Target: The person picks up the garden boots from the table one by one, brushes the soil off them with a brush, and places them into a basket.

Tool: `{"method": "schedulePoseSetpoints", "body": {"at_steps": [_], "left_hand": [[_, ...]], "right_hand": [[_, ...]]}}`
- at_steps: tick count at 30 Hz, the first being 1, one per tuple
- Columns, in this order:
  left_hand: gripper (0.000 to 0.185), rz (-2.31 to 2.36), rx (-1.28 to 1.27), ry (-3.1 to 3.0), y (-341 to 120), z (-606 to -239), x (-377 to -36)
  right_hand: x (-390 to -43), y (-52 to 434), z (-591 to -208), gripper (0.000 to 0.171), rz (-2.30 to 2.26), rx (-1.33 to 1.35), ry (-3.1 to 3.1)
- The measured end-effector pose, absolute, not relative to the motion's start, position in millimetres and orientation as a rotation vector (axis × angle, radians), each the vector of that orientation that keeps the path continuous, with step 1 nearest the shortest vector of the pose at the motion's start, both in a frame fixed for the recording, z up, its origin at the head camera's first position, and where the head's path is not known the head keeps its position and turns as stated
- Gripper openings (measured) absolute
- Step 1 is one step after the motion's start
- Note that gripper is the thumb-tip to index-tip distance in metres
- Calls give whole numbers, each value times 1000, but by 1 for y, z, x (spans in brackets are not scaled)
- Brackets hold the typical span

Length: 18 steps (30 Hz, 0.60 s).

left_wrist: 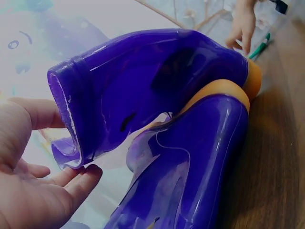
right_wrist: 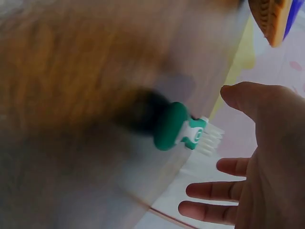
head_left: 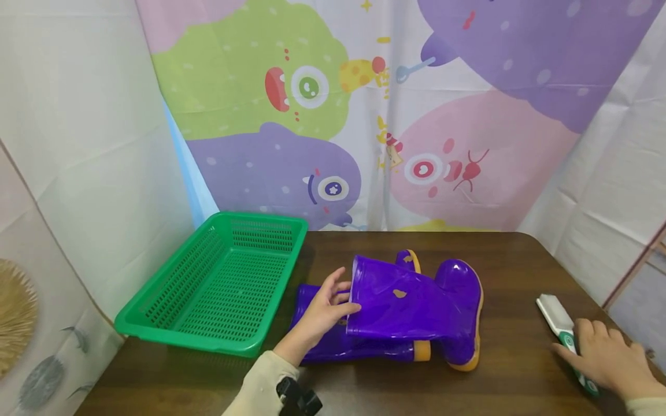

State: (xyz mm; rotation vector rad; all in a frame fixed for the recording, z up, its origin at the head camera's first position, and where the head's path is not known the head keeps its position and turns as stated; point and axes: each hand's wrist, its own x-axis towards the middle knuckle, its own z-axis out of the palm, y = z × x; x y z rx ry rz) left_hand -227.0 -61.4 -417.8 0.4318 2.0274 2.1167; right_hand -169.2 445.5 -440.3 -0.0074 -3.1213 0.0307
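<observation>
Two purple rubber boots with orange soles lie on the brown table point(head_left: 520, 266). The upper boot point(head_left: 411, 306) point(left_wrist: 157, 81) rests across the lower boot point(head_left: 333, 346) point(left_wrist: 190, 171). My left hand point(head_left: 325, 309) point(left_wrist: 28, 191) holds the upper boot's cuff, thumb on one side and fingers on the other. At the table's right, my right hand point(head_left: 609, 361) point(right_wrist: 267, 157) lies over the handle of a green and white brush point(head_left: 554, 312) point(right_wrist: 183, 131); its fingers are straight and spread, not wrapped round the brush.
An empty green mesh basket point(head_left: 182, 341) stands on the table's left, just left of the boots. A cartoon-printed curtain hangs behind the table. The table's right edge runs close to the brush.
</observation>
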Motion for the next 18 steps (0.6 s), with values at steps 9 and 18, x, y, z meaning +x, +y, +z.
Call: {"method": "schedulePoseSetpoints", "body": {"at_steps": [9,18], "left_hand": [[85,2220,433,1846,-62,-423,-231],[86,2248,410,1781,-62,-423,-232]], "right_hand": [[-170,459,-456,83,26,-55,-3186],[-173,465,-461,86,85,-94,-3307]]}}
